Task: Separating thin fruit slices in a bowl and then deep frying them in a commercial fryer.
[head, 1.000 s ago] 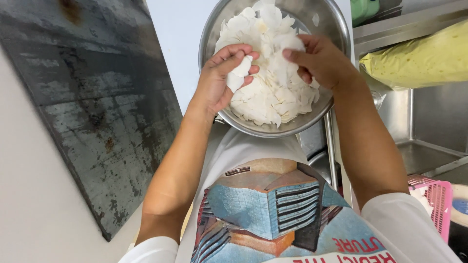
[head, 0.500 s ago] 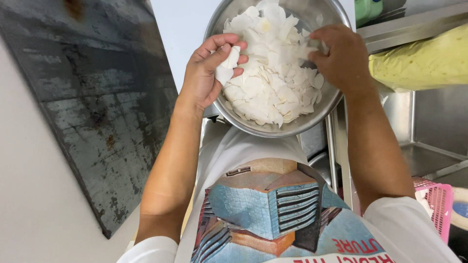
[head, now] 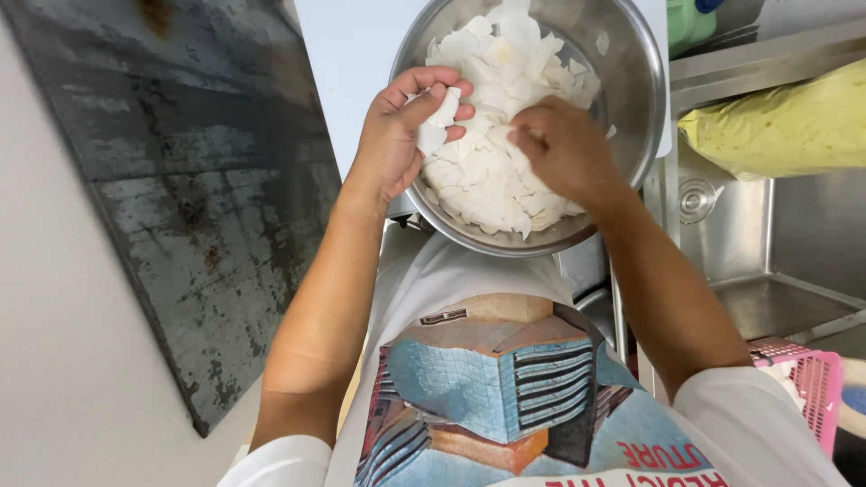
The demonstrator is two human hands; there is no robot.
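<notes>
A round steel bowl (head: 631, 99) sits on a white surface in front of me, filled with a heap of thin white slices (head: 501, 176). My left hand (head: 397, 140) is at the bowl's left rim, fingers closed on one white slice (head: 435, 126). My right hand (head: 564, 149) is inside the bowl, palm down, fingers pressed into the heap of slices; whether it grips any piece is hidden.
A dark, rusty metal sheet (head: 194, 194) leans at the left. A steel sink (head: 776, 243) lies to the right, with a yellow-green bag (head: 785, 122) on its ledge and a pink basket (head: 803, 379) at the lower right.
My right hand has moved from the bowl's right rim toward the middle of the heap. My left hand keeps its slice and has shifted only slightly.
</notes>
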